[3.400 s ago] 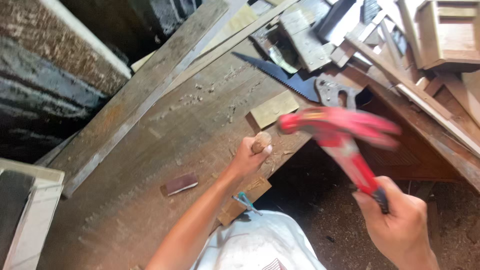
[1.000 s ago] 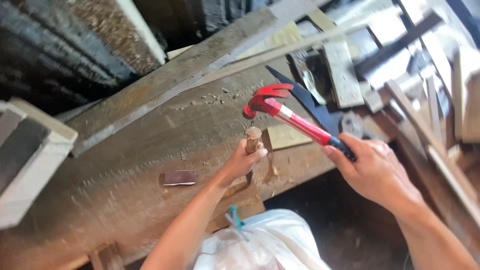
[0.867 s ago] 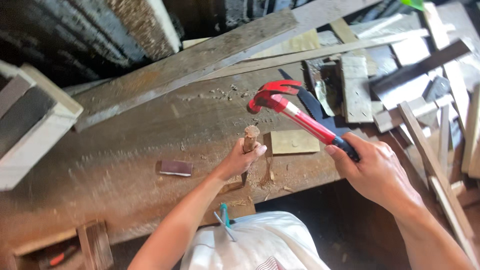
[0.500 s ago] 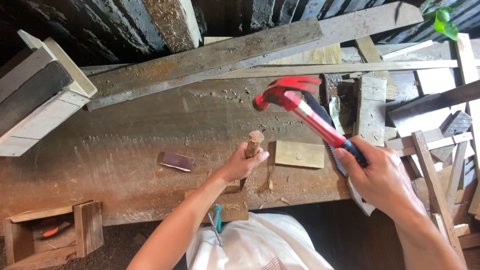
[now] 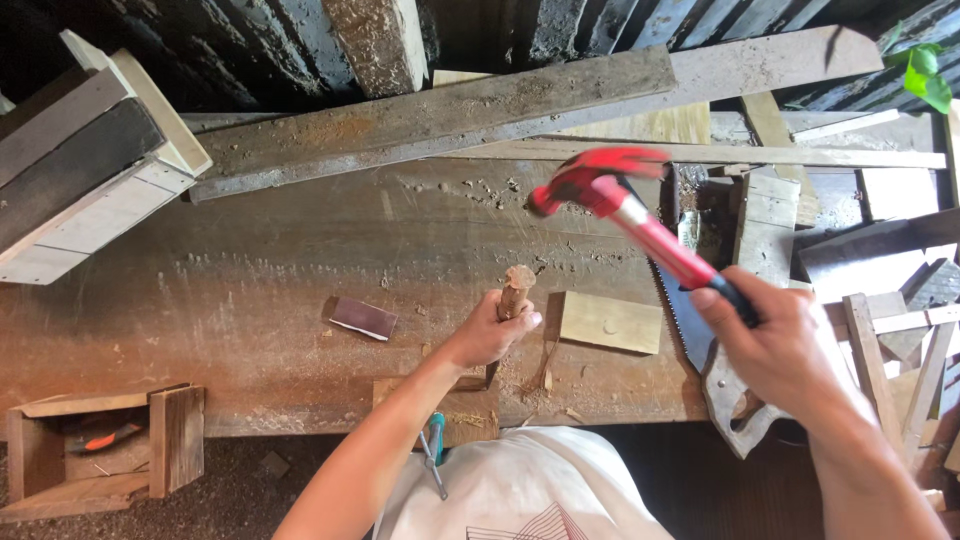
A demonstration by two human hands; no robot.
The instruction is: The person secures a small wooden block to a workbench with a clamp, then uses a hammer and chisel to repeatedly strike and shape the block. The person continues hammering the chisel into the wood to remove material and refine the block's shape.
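My left hand (image 5: 487, 333) grips an upright chisel by its round wooden handle (image 5: 516, 290), near the front edge of a worn wooden bench (image 5: 250, 270). The blade is mostly hidden behind the hand. My right hand (image 5: 785, 345) holds a red claw hammer (image 5: 615, 195) by its dark grip. The hammer head is raised above and to the right of the chisel's top, not touching it.
A thin flat wood piece (image 5: 610, 322) lies just right of the chisel. A small dark sanding block (image 5: 363, 318) lies to the left. A handsaw (image 5: 705, 350) rests under my right hand. Long planks (image 5: 450, 120) cross the back. A wooden box (image 5: 100, 455) sits at lower left.
The view has tilted until the bench lies level. The hammer has lifted up and away from the chisel's top. My left hand stays on the chisel.
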